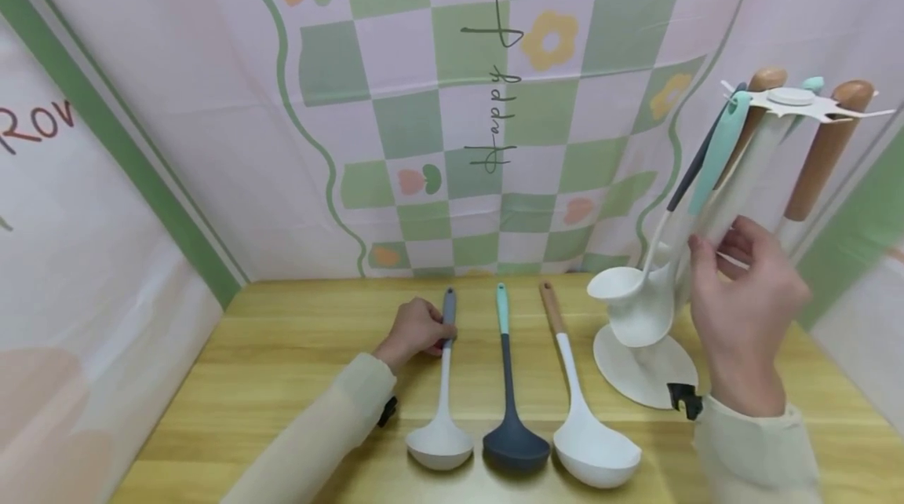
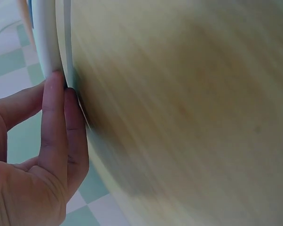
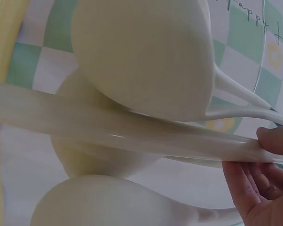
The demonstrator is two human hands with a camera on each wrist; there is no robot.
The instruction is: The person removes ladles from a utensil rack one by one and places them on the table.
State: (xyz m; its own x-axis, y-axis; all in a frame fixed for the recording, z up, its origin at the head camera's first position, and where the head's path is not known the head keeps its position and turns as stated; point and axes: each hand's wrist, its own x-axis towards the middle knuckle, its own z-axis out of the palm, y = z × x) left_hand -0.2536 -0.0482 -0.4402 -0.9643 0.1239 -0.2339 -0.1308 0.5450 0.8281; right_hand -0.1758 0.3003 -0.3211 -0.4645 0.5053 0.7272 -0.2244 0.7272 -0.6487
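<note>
My left hand (image 1: pixel 418 327) pinches the grey handle of a white ladle (image 1: pixel 441 441) lying on the table. In the left wrist view, the fingers (image 2: pixel 54 127) meet the handle (image 2: pixel 50 37) close above the wood. On the right, my right hand (image 1: pixel 749 292) grips the pale pole (image 3: pixel 108 129) of a utensil stand, thumb on one side and fingers on the other. Utensils hang from the stand's white top (image 1: pixel 791 98), with brown, teal and dark handles. A white ladle bowl (image 3: pixel 146 56) hangs beside the pole in the right wrist view.
Right of the held ladle lie a dark ladle (image 1: pixel 515 445) with a teal handle and a white ladle (image 1: pixel 596 453) with a brown handle. The stand's round base (image 1: pixel 636 378) is on the wooden table (image 1: pixel 339 315). A checkered cloth (image 1: pixel 466 127) hangs behind.
</note>
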